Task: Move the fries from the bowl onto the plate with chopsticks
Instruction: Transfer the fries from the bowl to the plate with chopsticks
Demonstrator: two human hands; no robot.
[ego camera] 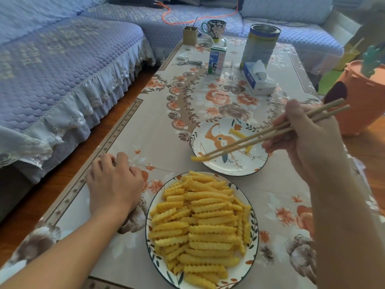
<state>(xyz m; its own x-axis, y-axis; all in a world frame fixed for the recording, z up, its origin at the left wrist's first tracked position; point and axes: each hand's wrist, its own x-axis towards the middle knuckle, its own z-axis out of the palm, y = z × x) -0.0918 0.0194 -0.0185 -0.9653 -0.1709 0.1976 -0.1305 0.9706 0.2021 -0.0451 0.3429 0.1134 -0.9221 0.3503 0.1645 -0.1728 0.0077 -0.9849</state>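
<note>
The counter (158,130) is carrying the bowl (254,230) heaped with fries (200,224); the plate (248,165) is lying just beyond. The left hand (113,182) is resting on the counter, fingers loosely curled, holding nothing. The right hand (310,140) is gripping chopsticks (270,130), which are pinching one fry (196,158) at the plate's near-left rim.

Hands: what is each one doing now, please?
Left hand: holds nothing, rests on the table, fingers loosely curled.
Right hand: holds the chopsticks, which pinch one fry over the plate.
</note>
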